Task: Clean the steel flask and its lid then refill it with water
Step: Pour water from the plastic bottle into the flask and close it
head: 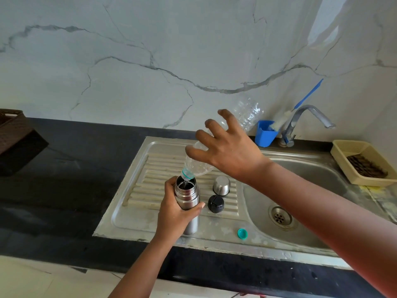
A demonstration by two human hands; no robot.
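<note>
steel flask (187, 197) upright on the sink's ribbed drainboard (137, 168), left hand (175, 211) wrapped round its body | plastic bottle (217, 143) tipped neck-down into the flask mouth (water running), right hand (227, 151) gripping it, fingers splayed | steel cup (221, 185), black stopper (216, 203) just right of flask | teal cap (242, 234) near the front edge

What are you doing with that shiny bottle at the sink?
The person's left hand holds the open steel flask upright on the sink's ribbed metal drainboard. The right hand tips a clear plastic water bottle, pouring water in. The flask's steel cup lid, black stopper and the bottle's teal cap lie nearby.
</note>
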